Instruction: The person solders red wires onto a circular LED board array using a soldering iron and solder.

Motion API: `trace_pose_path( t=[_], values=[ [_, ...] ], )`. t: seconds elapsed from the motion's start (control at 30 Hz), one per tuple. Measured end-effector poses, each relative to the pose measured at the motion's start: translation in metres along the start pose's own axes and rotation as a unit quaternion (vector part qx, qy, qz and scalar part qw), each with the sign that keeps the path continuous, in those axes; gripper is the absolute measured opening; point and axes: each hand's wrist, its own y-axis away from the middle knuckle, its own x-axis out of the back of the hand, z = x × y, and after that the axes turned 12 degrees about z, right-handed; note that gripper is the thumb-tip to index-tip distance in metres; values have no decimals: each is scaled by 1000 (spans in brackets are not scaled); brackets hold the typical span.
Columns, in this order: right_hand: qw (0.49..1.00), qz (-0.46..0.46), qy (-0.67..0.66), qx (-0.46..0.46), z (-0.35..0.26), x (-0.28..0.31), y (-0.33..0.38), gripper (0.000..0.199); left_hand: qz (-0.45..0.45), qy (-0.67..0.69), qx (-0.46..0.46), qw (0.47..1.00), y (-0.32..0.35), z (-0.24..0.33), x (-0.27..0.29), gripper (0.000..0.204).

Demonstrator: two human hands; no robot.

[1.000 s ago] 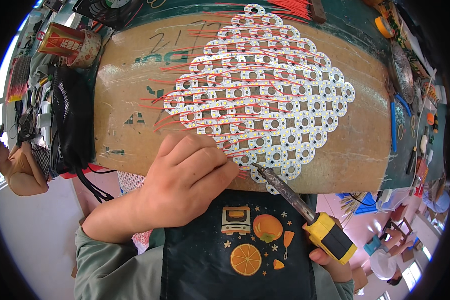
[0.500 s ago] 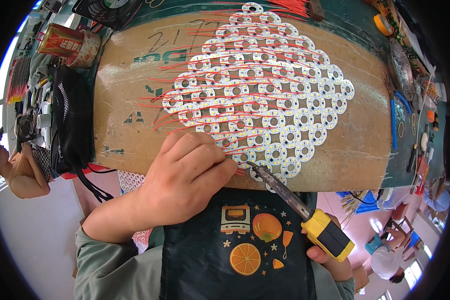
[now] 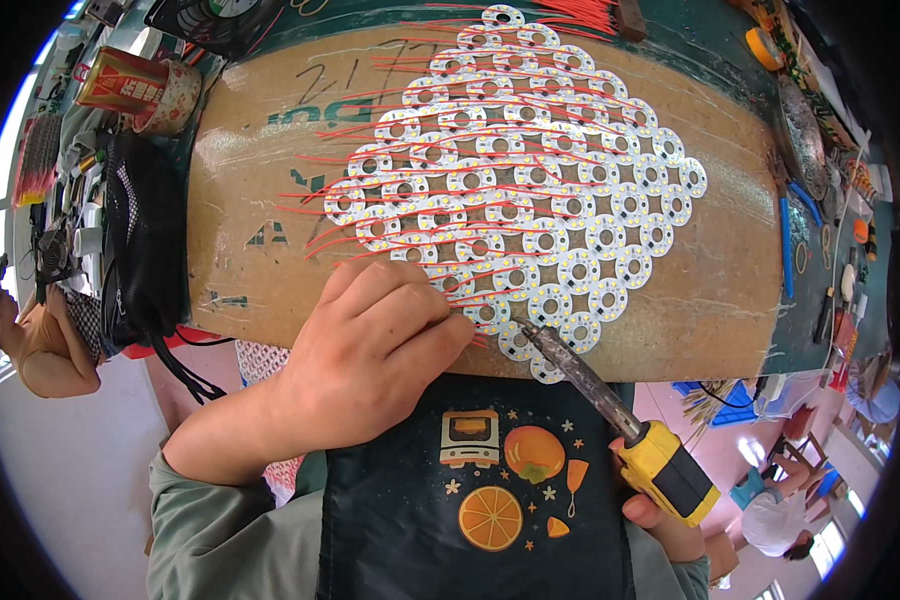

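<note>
A diamond-shaped sheet of round white LED boards [image 3: 578,272] lies on the brown board, with thin red wires [image 3: 390,203] running leftward from many of them. At the sheet's near left edge, my left hand [image 3: 375,345] is closed in a pinch, and short red wire ends show at its fingertips. The rest of what it holds is hidden under the fingers. My right hand [image 3: 660,520] grips the yellow and black handle of a soldering iron [image 3: 595,385]. The iron's tip rests over or just above the ring boards near the lower corner, right of my left fingertips.
The brown board [image 3: 260,120] lies on a green table. Blue-handled pliers [image 3: 788,240], yellow tape [image 3: 765,48] and a metal dish [image 3: 802,140] are at the right. A cup [image 3: 170,100], black bag [image 3: 135,230] and fan [image 3: 215,20] stand left. Other people sit at both sides.
The soldering iron has moved slightly right and toward me, its tip drawing away from my left fingertips. My left hand has stayed almost still.
</note>
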Motion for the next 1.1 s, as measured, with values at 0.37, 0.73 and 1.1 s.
trace_pose_path(
  t=[0.37, 0.73, 1.1],
  values=[
    [987, 66, -114, -94, -2, -1, 23, 49, 14, -3, -44, 999, -15, 13, 6, 32],
    [997, 41, 9, -57, 0, 4, 6, 56, -12, 6, -18, 1000, -8, 13, -12, 34],
    [998, 28, 53, 24, -1, -3, -5, 55, -12, 0, -14, 1000, -10, 15, -13, 31]
  ],
)
